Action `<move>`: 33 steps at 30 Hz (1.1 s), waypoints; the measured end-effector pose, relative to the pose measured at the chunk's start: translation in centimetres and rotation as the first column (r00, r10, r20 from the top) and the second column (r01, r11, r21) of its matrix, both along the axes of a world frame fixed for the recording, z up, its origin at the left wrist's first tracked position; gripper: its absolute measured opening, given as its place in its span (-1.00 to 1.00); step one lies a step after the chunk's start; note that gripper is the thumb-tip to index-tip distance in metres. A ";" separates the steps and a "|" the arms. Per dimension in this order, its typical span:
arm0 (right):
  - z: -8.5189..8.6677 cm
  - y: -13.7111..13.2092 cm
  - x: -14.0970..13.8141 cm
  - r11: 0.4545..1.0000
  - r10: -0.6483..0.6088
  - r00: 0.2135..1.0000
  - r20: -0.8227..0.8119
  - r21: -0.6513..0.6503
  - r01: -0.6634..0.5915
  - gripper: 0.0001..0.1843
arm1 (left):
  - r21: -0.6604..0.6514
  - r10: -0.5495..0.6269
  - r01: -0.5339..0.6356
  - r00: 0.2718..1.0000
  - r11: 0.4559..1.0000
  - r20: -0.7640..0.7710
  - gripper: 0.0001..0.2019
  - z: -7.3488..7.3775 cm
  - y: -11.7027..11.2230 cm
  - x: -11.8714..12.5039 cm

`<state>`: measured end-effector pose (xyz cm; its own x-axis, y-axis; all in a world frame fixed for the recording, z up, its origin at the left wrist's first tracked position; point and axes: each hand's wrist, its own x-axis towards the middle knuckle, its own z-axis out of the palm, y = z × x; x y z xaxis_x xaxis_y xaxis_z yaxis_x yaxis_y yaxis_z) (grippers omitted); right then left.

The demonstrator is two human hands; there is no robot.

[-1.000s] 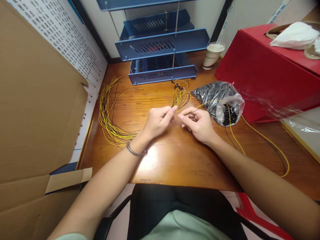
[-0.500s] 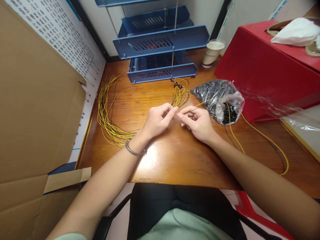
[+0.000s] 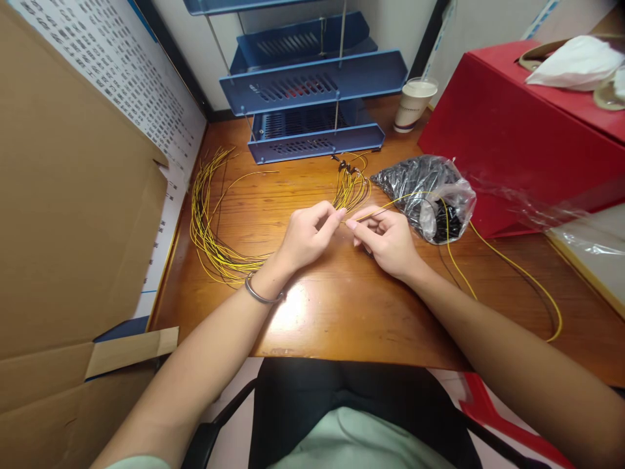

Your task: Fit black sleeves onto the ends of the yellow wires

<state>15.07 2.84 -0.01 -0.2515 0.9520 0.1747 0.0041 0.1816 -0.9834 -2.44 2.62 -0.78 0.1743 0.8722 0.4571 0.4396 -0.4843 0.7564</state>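
On the desk [image 3: 342, 312], a large bundle of yellow wires [image 3: 208, 228] lay unworked, a smaller finished-looking bunch [image 3: 351, 185] beyond. The right hand [image 3: 388, 241] pinched one yellow wire [image 3: 493, 251]; the left hand [image 3: 307, 234] pinched its tip.

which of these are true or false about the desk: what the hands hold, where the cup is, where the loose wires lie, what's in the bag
1. The right hand pinches a thin yellow wire that loops off to the right. True.
2. The white paper cup stands on the red box. False: it stands on the brown wooden desk, beside the box.
3. A bundle of loose yellow wires lies left of the left hand. True.
4. The clear plastic bag holds yellow wires. False: it holds small black pieces.
5. The blue plastic tray rack stands at the back of the desk. True.
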 end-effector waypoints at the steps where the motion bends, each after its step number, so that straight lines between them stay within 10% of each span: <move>1: 0.0 0.0 0.0 1.000 -0.002 1.000 -0.001 -0.001 0.002 -0.64 | -0.004 0.005 -0.005 1.000 1.000 0.005 -0.55 0.0 0.0 0.0; 33: -0.1 0.1 0.1 0.999 -0.052 0.998 -0.047 0.001 0.052 -0.74 | -0.019 0.041 -0.040 0.995 0.999 0.089 -0.46 -0.2 0.4 -0.2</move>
